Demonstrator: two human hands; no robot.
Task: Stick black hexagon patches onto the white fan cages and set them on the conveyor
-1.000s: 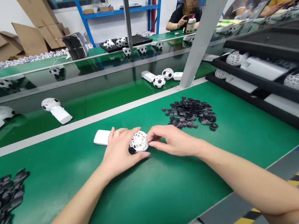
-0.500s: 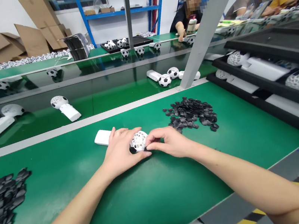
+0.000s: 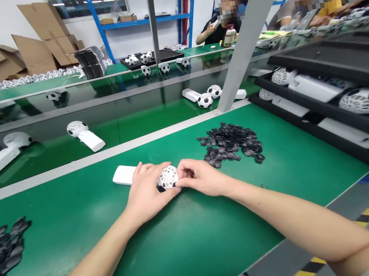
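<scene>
My left hand is wrapped round the ball-shaped head of a white handheld fan, which lies on the green table. Its white handle sticks out to the left past my fingers. The head has an openwork grille and black patches like a soccer ball. With thumb and forefinger pinched together, my right hand touches the right side of the ball. Whatever sits between those fingertips is hidden. A pile of small black pieces lies beyond my right hand, and larger black pieces are heaped at the far left.
Behind a metal edge strip runs a green belt carrying more ball-headed fans. Stacked black trays holding fans stand at the right. A slanted grey post rises in front of them. Across the belt sits a co-worker.
The view has shifted slightly. Both hands stay at the ball, the right still pinching its right side. The co-worker across the belt has raised a hand from the belt's edge.
</scene>
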